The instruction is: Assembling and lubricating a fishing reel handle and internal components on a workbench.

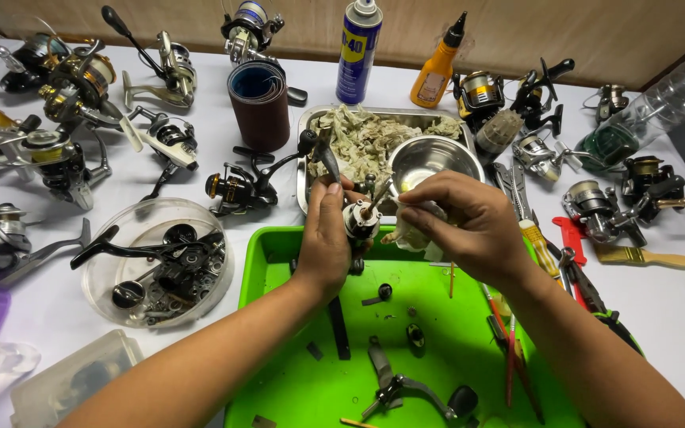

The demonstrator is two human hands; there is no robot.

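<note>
Green plastic tray (279, 261) below; left hand (325, 238) is gripping a small silver reel body (361, 220), right hand (469, 226) fingers pinching a thin stick (376, 200) and rag, cleaning inside; needs steady probing.

left hand (325, 238) grips small reel body (361, 220) above green tray (279, 372); right hand (469, 226) holds rag (415, 236) and thin stick (376, 198) against it. loose reel parts in tray.
</note>
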